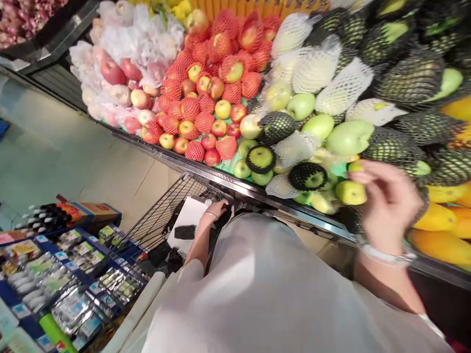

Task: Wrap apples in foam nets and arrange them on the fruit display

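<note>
At the near right of the display (235, 185), the right hand (390, 201) is hanging with bent fingers right beside a yellow-green fruit (352, 193); whether they are gripping anything, I cannot tell. That fruit is lying left of orange fruit (436, 216), looking firm, light, smooth and easily bruised, its rounded sides offering the best hold. The left hand (220, 209) is resting at the cart (165, 203), grip unclear.

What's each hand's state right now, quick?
Left hand: partly curled at the shopping cart; grip can't be told.
Right hand: partly curled beside a yellow-green apple; hold can't be told.
</note>
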Motion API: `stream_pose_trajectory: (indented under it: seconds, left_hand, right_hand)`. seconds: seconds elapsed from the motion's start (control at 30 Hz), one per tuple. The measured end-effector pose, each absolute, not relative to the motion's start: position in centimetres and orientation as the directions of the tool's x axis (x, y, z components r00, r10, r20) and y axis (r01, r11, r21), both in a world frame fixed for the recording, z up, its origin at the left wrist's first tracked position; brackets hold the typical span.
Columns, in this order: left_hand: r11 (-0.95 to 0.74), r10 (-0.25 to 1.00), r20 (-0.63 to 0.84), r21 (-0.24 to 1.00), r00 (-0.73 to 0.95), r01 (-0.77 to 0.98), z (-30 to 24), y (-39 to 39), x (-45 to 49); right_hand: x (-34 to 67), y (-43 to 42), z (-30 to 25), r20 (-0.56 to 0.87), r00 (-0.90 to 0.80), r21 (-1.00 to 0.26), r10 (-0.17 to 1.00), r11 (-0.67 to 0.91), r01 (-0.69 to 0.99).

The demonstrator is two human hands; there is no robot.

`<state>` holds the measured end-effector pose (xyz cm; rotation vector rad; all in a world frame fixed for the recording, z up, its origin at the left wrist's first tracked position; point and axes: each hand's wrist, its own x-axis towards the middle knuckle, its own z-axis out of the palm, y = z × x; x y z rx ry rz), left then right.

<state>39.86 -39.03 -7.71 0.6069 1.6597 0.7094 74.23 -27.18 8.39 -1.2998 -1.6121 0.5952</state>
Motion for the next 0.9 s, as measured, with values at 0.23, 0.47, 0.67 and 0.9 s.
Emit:
stream_pose_trajectory:
  seconds: [0.23, 0.47, 0.67, 0.9]
  left_hand:
    - [-0.025, 0.906, -0.155, 0.909, 0.395, 0.416, 1.3, -32.2, 45.2]
    - [-0.262, 0.875, 0.017, 0.857, 0.485, 0.444, 2.0, -30.2, 50.0]
    - [-0.357, 0.842, 0.069, 0.815, 0.534, 0.457, 0.8, -29.3, 52.8]
    - [-0.591, 0.743, 0.225, 0.662, 0.63, 0.461, 0.4, -28.6, 55.9]
  right_hand:
    - [69.1, -30.6, 0.4, -0.05, -0.411, -0.999, 0.91, -0.04, 0.033]
    - [72.2, -32.3, -0.9, -0.189, -0.336, -0.971, 0.923, -0.226, -0.075]
    - [74.9, -32.6, -0.7, -0.274, -0.331, -0.957, 0.903, -0.292, -0.002]
    - [75.7, -33.4, -2.3, -0.291, -0.339, -0.957, 0.895, -0.27, 0.109]
